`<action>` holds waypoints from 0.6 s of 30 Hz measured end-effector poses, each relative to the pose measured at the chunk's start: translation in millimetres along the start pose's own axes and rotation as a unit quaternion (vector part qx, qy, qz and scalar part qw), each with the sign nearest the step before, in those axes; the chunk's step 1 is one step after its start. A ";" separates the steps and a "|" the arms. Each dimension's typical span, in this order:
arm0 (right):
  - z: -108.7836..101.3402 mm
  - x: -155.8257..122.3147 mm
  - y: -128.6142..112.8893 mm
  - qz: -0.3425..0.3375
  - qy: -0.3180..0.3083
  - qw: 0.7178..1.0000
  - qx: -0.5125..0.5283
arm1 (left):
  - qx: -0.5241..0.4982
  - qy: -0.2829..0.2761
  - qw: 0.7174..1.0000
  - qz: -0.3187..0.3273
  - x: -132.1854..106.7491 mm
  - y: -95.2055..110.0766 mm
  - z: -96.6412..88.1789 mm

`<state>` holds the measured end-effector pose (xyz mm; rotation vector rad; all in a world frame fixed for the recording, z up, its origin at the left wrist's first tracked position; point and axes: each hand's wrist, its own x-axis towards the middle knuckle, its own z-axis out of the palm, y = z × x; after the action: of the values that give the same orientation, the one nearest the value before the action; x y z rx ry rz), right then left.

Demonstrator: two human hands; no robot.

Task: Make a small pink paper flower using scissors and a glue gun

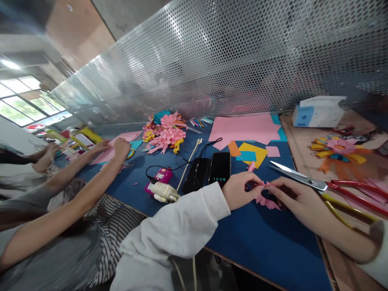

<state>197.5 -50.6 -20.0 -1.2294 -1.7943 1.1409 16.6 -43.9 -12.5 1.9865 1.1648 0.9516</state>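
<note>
My left hand (244, 189) and my right hand (295, 197) meet over the blue table, each pinching a strip of fringed pink paper (267, 202) between thumb and fingertips. Part of the strip hangs below my fingers, and another bit sticks up behind my left hand. Just left of my left hand lies a black phone (219, 165) with 10:08 on its screen. To the right of my right hand are scissors with red handles (315, 184) and a yellow-handled tool (348, 208), partly hidden by my forearm.
Pink sheets (245, 128), a yellow sheet (257, 153) and smaller paper pieces lie ahead. Paper flowers (166, 133) and a glue gun (178, 145) are at the back left. A power strip (159, 180) sits left. A tissue pack (318, 113) stands right. A co-worker's hands (121, 149) handle pink paper.
</note>
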 end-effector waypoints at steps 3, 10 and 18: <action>-0.6 -0.9 -0.7 0.003 0.003 1.000 0.007 | 0.006 0.005 1.000 0.008 0.1 0.3 -0.1; -1.6 -0.7 0.3 0.004 0.011 1.000 0.021 | -0.015 0.001 1.000 -0.020 -1.1 0.2 0.0; -2.0 2.6 -0.9 0.036 0.053 0.995 0.076 | -0.114 0.007 0.990 -0.078 0.3 -3.2 -2.5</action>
<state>198.1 -47.8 -18.3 -1.2482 -1.5660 1.2066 13.3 -41.9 -13.7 1.6867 1.1462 0.9731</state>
